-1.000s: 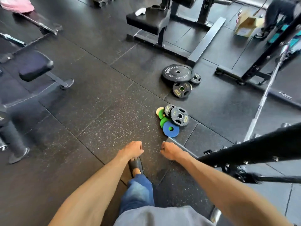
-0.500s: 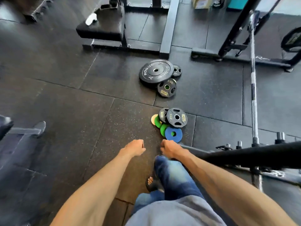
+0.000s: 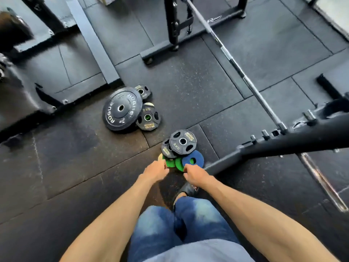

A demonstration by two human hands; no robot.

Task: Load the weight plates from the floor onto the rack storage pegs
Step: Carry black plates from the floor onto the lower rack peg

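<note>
Two piles of weight plates lie on the black rubber floor. The far pile has a large black Rogue plate [image 3: 121, 108], a black grip plate with a green hub [image 3: 149, 119] and a small black plate [image 3: 142, 91]. The near pile has a black 5 kg plate [image 3: 182, 141] on top, a blue plate [image 3: 195, 157], green plates [image 3: 170, 163] and a tan one [image 3: 160, 156]. My left hand [image 3: 155, 170] and right hand [image 3: 196, 174] reach out at the near pile's front edge. Their fingers are curled and neither holds a plate. The rack's black beam [image 3: 294, 140] with short pegs [image 3: 264, 133] is at the right.
A barbell [image 3: 245, 80] slants from the top centre down to the rack at the right. A machine's grey base bar [image 3: 92, 42] and black frame [image 3: 173, 25] stand beyond the plates. My sandalled foot [image 3: 187, 190] is just behind the near pile.
I have stepped closer and turned right. The near pile, which lay ahead of my hands, now sits right at my fingertips. Both hands stay curled and hold nothing.
</note>
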